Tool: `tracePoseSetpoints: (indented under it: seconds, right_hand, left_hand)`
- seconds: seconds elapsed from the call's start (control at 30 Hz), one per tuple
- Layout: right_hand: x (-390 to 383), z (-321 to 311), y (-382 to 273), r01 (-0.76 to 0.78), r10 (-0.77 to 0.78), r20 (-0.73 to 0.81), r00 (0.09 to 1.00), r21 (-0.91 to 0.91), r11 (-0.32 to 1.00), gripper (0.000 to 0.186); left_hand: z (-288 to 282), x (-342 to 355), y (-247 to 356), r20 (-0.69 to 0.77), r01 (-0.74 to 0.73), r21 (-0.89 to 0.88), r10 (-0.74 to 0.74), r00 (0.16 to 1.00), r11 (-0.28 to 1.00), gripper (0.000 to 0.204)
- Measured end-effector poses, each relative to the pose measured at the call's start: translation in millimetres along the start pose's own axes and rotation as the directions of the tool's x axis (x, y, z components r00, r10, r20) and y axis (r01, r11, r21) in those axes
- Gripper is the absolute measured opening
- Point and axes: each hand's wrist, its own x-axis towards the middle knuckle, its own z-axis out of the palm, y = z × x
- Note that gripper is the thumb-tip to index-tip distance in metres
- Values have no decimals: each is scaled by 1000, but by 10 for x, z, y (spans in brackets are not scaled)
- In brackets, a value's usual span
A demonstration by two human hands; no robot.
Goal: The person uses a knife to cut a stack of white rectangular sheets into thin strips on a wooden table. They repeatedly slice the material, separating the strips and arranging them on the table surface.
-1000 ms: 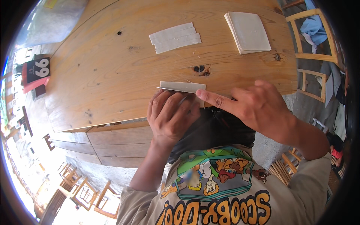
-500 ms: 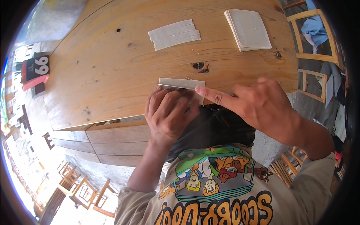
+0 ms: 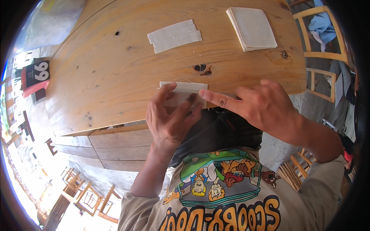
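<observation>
A small off-white sheet (image 3: 185,86) lies at the table's near edge, under my hands. Across it runs a thin, straight edge, perhaps a ruler or a fold; I cannot tell which. My left hand (image 3: 166,115) rests over the sheet's left half with its fingers apart, the fingertips against the sheet and that edge. From the right, my right hand (image 3: 260,107) reaches its stretched index finger to the sheet's right end and touches it. Its other fingers are curled, and nothing shows in them. Farther off, several off-white strips (image 3: 175,35) lie side by side.
A stack of off-white sheets (image 3: 255,29) sits at the far right of the wooden table (image 3: 100,77). At the left edge stands a black and red number sign (image 3: 36,77). Wooden chairs (image 3: 322,79) are at the right, with stools (image 3: 88,198) at the lower left.
My left fingers have spread and lifted partly, uncovering more of the sheet; the index finger now reaches its far edge. My right hand stays at the sheet's right end.
</observation>
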Motion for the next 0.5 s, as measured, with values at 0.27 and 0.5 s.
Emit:
tracePoseSetpoints:
  seconds: [0.27,0.5]
  right_hand:
    - [1,213,34,14,-12,-89,996,23,1000,72]
    - [9,301,35,9,0,-133,991,71,997,74]
  left_hand:
    - [-36,55,0,39,-23,3,23,999,1000,36]
    - [-34,47,8,21,-10,-40,11,1000,999,40]
